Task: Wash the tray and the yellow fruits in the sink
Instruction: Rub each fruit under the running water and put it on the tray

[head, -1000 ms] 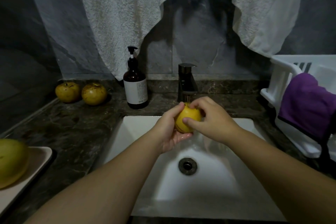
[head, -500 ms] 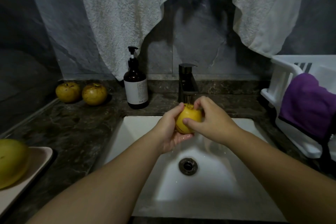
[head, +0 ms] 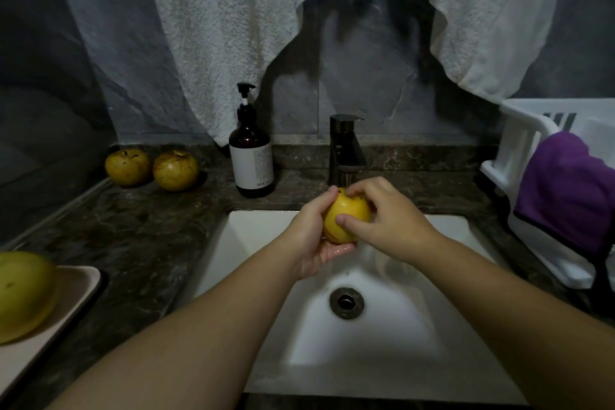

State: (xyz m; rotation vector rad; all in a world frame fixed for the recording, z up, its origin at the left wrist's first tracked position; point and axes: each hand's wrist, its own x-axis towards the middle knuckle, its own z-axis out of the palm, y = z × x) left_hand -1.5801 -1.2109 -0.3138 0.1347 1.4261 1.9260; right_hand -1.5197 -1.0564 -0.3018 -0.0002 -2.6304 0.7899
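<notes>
A yellow fruit point(head: 344, 218) is held over the white sink point(head: 259, 236), right under the dark faucet point(head: 344, 150). My left hand point(head: 311, 236) cups it from below and the left, fingers curled round it. My right hand point(head: 389, 221) grips it from the right, thumb on its front and fingertips on its top. Two more yellow fruits point(head: 128, 166) point(head: 175, 170) sit on the counter at the back left. A beige tray point(head: 66, 296) lies at the left edge with a large yellow fruit point(head: 23, 293) on it.
A brown pump bottle point(head: 251, 160) stands left of the faucet. A white dish rack point(head: 525, 156) with a purple cloth point(head: 569, 190) fills the right side. White towels point(head: 233, 27) hang above on the wall. The drain point(head: 346, 302) lies in the sink floor.
My right fingers have shifted over the top of the fruit while the thumb slid across its front. The fruit has turned a little in my hands. Both hands stay under the faucet.
</notes>
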